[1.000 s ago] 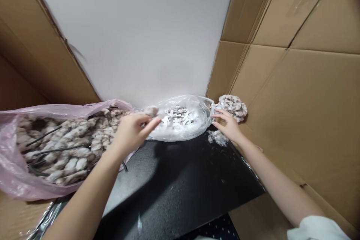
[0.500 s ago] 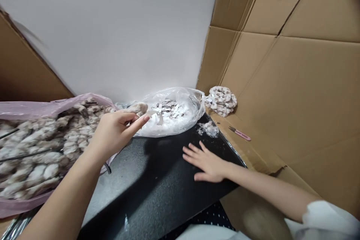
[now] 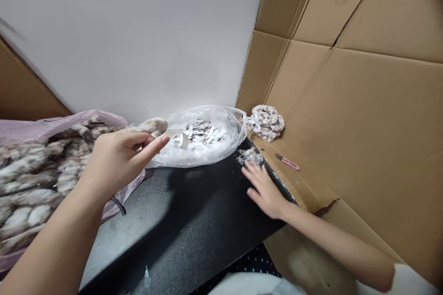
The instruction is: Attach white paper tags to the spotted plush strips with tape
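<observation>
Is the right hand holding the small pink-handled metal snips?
No: the snips lie on brown cardboard, apart from the right hand.

Broad shadow [image 3: 145,249] across black tabletop [image 3: 214,221]

Looks forward and down from head height, close above the black tabletop [image 3: 207,221] at lower centre, facing the grey wall [image 3: 148,41] at upper left.

Left of the clear bag [image 3: 231,146], the left hand [image 3: 116,159] holds a fluffy strip [image 3: 156,125]; near the bag's right end, the right hand [image 3: 268,196] overlaps loose fluff [image 3: 249,154].
</observation>
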A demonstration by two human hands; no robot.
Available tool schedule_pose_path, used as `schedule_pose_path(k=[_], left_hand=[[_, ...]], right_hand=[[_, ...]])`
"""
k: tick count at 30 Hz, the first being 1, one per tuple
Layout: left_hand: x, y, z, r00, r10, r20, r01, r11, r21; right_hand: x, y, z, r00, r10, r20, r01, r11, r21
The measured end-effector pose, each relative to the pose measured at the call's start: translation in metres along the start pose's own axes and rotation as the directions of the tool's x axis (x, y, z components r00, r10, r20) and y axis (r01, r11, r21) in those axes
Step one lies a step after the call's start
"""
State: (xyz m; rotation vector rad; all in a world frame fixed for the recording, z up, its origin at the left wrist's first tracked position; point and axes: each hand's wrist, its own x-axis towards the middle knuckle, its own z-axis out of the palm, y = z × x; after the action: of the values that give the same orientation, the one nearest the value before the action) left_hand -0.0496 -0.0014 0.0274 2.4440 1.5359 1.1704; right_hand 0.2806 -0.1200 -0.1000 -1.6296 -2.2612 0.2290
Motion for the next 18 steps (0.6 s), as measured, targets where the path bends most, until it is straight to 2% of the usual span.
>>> schedule_pose_path(k=[1, 2, 3, 5, 6, 8, 13, 15, 18], left_hand=[[0.001, -0.001, 0.000, 1.000, 0.015, 0.006, -0.015, 1.000, 0.011], [0.001, -0.002, 0.001, 0.999, 0.039, 0.019, -0.040, 0.999, 0.025], [0.001, -0.003, 0.001, 0.998, 0.062, 0.035, -0.063, 0.997, 0.035], [0.001, -0.005, 0.002, 0.997, 0.070, 0.028, -0.071, 0.996, 0.044], [0.001, -0.006, 0.002, 0.997, 0.075, 0.024, -0.076, 0.996, 0.043], [0.000, -0.007, 0.002, 0.997, 0.076, 0.012, -0.077, 0.996, 0.034], [0.000, -0.005, 0.000, 0.998, 0.061, -0.008, -0.061, 0.998, 0.034], [0.000, -0.003, -0.003, 0.998, 0.065, -0.004, -0.065, 0.997, 0.029], [-0.001, -0.002, -0.007, 0.997, 0.072, -0.019, -0.072, 0.997, 0.019]], right_hand=[[-0.007, -0.012, 0.001, 0.981, -0.127, 0.144, 0.122, 0.992, 0.042], [-0.011, -0.024, 0.003, 0.926, -0.256, 0.276, 0.236, 0.966, 0.103], [-0.013, -0.035, 0.007, 0.870, -0.343, 0.353, 0.307, 0.939, 0.156], [-0.007, -0.047, 0.014, 0.800, -0.436, 0.413, 0.377, 0.900, 0.220], [-0.001, -0.048, 0.017, 0.793, -0.444, 0.417, 0.385, 0.896, 0.223], [0.014, -0.037, 0.021, 0.811, -0.415, 0.411, 0.370, 0.910, 0.188], [0.047, 0.021, 0.008, 0.896, -0.235, 0.376, 0.246, 0.969, 0.019], [0.047, 0.034, -0.001, 0.911, -0.195, 0.363, 0.217, 0.976, -0.020], [0.025, 0.028, -0.011, 0.910, -0.232, 0.344, 0.246, 0.969, 0.004]])
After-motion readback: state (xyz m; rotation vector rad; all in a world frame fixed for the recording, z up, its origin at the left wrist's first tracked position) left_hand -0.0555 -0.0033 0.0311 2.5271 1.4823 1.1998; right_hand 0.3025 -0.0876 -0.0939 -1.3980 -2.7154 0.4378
